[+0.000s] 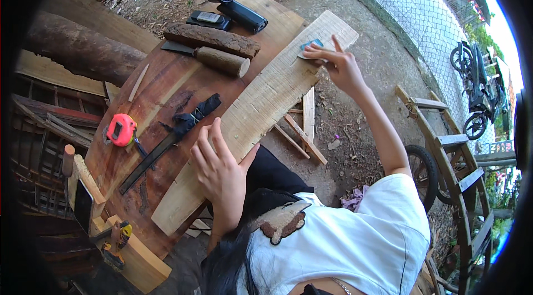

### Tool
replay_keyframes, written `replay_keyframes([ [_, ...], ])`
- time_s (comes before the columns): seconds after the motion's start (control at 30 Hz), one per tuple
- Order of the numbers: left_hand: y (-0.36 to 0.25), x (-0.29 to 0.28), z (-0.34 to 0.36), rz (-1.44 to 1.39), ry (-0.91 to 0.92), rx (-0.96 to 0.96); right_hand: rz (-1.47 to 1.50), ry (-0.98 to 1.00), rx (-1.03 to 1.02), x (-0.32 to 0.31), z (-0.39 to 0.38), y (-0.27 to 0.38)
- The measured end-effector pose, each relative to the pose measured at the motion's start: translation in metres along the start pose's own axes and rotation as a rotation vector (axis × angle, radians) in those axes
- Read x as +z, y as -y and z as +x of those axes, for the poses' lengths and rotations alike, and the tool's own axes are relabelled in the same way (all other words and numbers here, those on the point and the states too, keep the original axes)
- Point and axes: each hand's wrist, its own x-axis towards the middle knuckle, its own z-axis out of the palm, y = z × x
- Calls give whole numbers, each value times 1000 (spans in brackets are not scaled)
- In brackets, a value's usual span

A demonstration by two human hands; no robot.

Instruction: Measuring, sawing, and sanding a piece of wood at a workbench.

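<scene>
A long pale wooden plank lies slantwise across the round table, its far right end jutting past the table's edge. Toward that end, my right hand presses a small blue-and-white piece, which looks like folded sandpaper, against the plank's face. My index finger sticks up while the other fingers stay on the piece. Lower down, my left hand grips the plank across its width, fingers at the far edge and thumb at the near edge. Beside it lies a long blade with a black cloth-wrapped handle.
The brown tabletop also bears a pink tape measure, a wooden-handled chisel, a bark-covered piece and a black handheld fan. A yellow tool sits by the lower left timber. A wooden ladder leans at right.
</scene>
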Motion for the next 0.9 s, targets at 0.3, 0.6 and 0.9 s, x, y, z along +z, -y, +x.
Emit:
replay_keyframes([
  [0.3, -2, 0, 1, 12, -12, 7, -187, -216, 25, -14, 2, -52],
  [0.6, -3, 0, 0, 18, -18, 23, -215, -274, 9, -20, -7, -67],
  [0.9, 2, 0, -2, -31, -3, 11, -16, -237, -64, 12, -22, -8],
])
